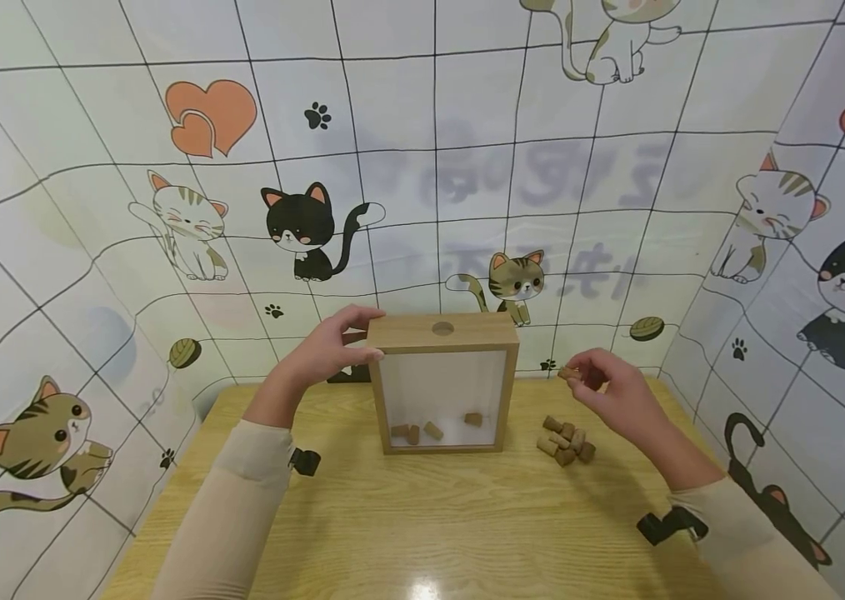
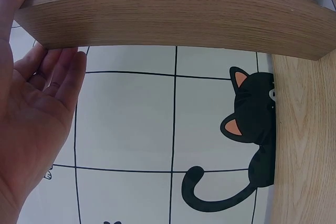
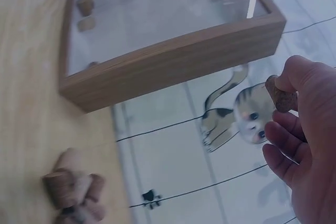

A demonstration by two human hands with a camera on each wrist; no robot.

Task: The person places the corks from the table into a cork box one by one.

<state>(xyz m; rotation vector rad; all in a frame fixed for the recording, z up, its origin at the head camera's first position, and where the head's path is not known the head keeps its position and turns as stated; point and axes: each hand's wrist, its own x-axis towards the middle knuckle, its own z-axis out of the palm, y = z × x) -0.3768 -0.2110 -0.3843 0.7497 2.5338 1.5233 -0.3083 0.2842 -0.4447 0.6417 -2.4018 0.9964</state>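
Observation:
A wooden shadow box point(image 1: 441, 387) with a clear front and a round hole point(image 1: 442, 328) in its top stands upright on the table. Several corks point(image 1: 433, 431) lie at the bottom inside it. My left hand point(image 1: 338, 340) holds the box by its upper left corner; in the left wrist view the thumb is at the front edge and the fingertips point(image 2: 79, 59) are at the back edge. To the right of the box, my right hand point(image 1: 612, 390) pinches a single cork point(image 3: 281, 95) between thumb and fingers, above the table and apart from the box.
A small pile of loose corks point(image 1: 567, 442) lies on the light wooden table point(image 1: 422, 517), right of the box and below my right hand. Close behind the table hangs a white gridded sheet point(image 1: 407, 100) printed with cats, which also runs along both sides.

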